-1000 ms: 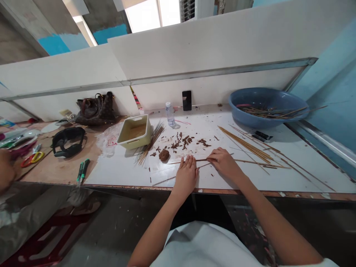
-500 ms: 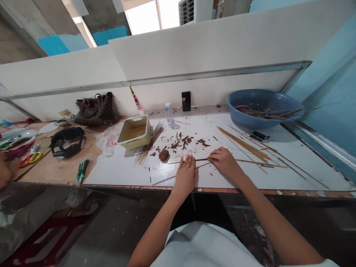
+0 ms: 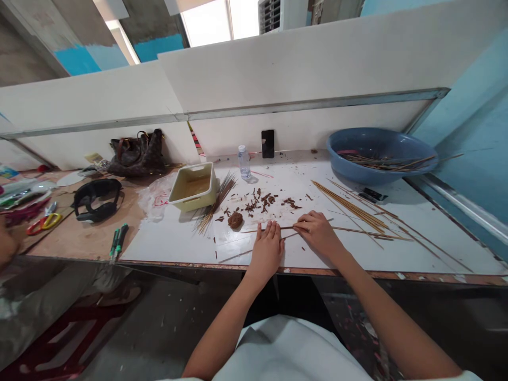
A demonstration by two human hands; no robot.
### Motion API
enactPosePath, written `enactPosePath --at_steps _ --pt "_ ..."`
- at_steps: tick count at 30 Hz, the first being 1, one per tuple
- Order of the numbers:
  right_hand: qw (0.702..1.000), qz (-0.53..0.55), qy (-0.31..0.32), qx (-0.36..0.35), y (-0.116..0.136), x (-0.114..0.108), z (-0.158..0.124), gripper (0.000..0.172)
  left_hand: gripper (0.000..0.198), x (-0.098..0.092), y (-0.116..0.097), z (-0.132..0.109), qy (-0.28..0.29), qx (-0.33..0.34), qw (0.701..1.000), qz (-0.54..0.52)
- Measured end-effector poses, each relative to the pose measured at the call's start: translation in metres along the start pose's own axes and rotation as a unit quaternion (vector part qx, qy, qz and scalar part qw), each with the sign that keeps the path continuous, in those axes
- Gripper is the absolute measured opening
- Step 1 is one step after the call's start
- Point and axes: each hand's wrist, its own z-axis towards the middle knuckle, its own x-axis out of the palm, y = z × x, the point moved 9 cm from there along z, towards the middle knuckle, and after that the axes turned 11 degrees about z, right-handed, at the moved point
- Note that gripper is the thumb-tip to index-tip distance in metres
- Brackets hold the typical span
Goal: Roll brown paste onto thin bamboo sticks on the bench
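My left hand (image 3: pixel 268 248) lies flat on the white table top (image 3: pixel 174 241), fingers stretched out and pressing on a thin bamboo stick (image 3: pixel 289 228). My right hand (image 3: pixel 319 233) rests just to the right, its fingers curled and pinching the same stick. The stick runs left to right under both hands. A brown lump of paste (image 3: pixel 235 219) sits a little left of my left hand, with several dark crumbs (image 3: pixel 262 201) scattered behind it.
A blue basin (image 3: pixel 379 153) holding sticks stands at the back right; loose sticks (image 3: pixel 353 209) lie before it. A cream tray (image 3: pixel 193 186), a stick bundle (image 3: pixel 216 203), a small bottle (image 3: pixel 244 162), a phone (image 3: pixel 268 143). Left: a handbag (image 3: pixel 137 153), black headset (image 3: pixel 95 198), scissors (image 3: pixel 42 222), another person's hand (image 3: pixel 8 243).
Both hands stay on the stick in almost the same place; the view has shifted slightly. The other person's hand at the left edge has moved a little.
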Motion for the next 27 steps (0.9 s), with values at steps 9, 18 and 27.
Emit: enactPosePath --at_steps 9,18,27 --pt "1.0 -0.02 0.0 0.01 0.007 0.005 0.003 0.034 0.053 0.001 0.001 0.0 0.0 -0.01 1.0 -0.019" --pt "0.994 -0.09 0.052 0.025 0.019 0.03 -0.033 0.064 0.056 0.004 -0.001 -0.001 -0.002 -0.017 1.0 -0.007" --pt "0.993 -0.087 0.054 0.049 0.015 0.048 -0.025 0.074 0.057 -0.001 0.002 0.01 0.025 -0.02 0.999 0.003"
